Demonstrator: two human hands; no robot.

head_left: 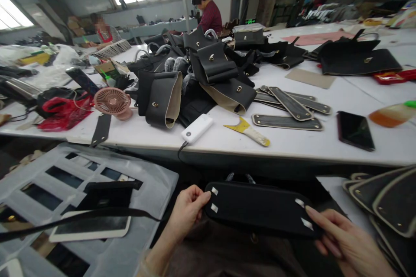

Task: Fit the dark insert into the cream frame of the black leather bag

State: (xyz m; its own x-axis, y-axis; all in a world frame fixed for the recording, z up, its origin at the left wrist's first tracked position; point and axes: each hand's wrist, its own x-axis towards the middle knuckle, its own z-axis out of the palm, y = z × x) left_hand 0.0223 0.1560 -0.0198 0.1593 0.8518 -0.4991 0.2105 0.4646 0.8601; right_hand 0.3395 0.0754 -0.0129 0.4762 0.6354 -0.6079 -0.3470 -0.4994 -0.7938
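Low in the head view I hold a long black bag bottom panel with rounded corners. Two small white patches sit near each of its ends. My left hand pinches the left end between thumb and curled fingers. At the other end, my right hand grips with the thumb on top and the fingers partly underneath. Just behind the panel, a plastic-wrapped handle shows in part. A dark brown cloth lies below it, over my lap. Nearest on the right are stacked dark strips with pale edges and rivets.
On the white table are a heap of black bags, riveted strips, a pink fan, a power bank, a yellow-headed tool and a phone. Left stands a grey pocketed sheet. Other people sit behind.
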